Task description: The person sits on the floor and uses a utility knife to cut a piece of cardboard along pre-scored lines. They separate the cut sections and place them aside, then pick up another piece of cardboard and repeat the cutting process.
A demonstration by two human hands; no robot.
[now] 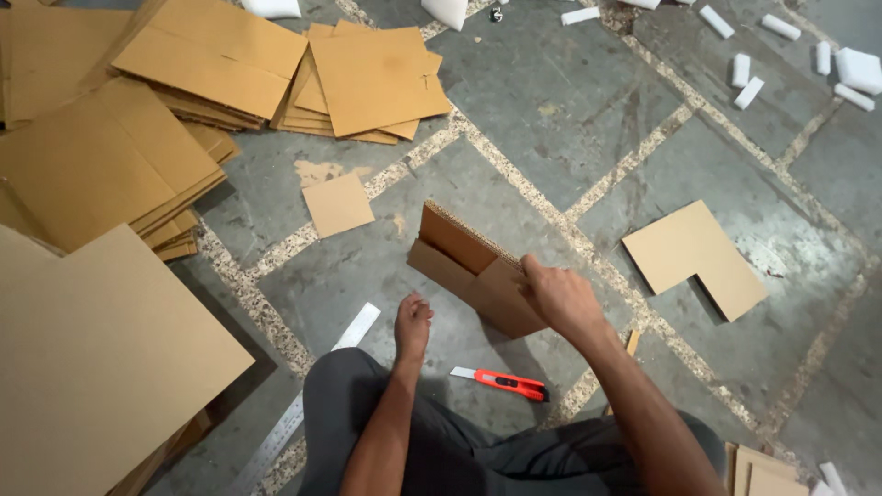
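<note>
My right hand (558, 296) grips the top edge of a folded brown cardboard piece (459, 253) that stands on edge on the stone floor in front of me. My left hand (412, 323) hovers just left of that piece with fingers loosely curled, holding nothing. A red utility knife (503, 382) with its blade out lies on the floor between my two forearms. A long metal ruler (308, 401) runs diagonally under my left knee.
Stacks of flat cardboard sheets (110, 156) fill the left and upper left, with one large sheet (92, 358) at the near left. A small square piece (338, 204) and an L-shaped offcut (695, 256) lie nearby. White foam blocks (749, 90) are scattered at the top right.
</note>
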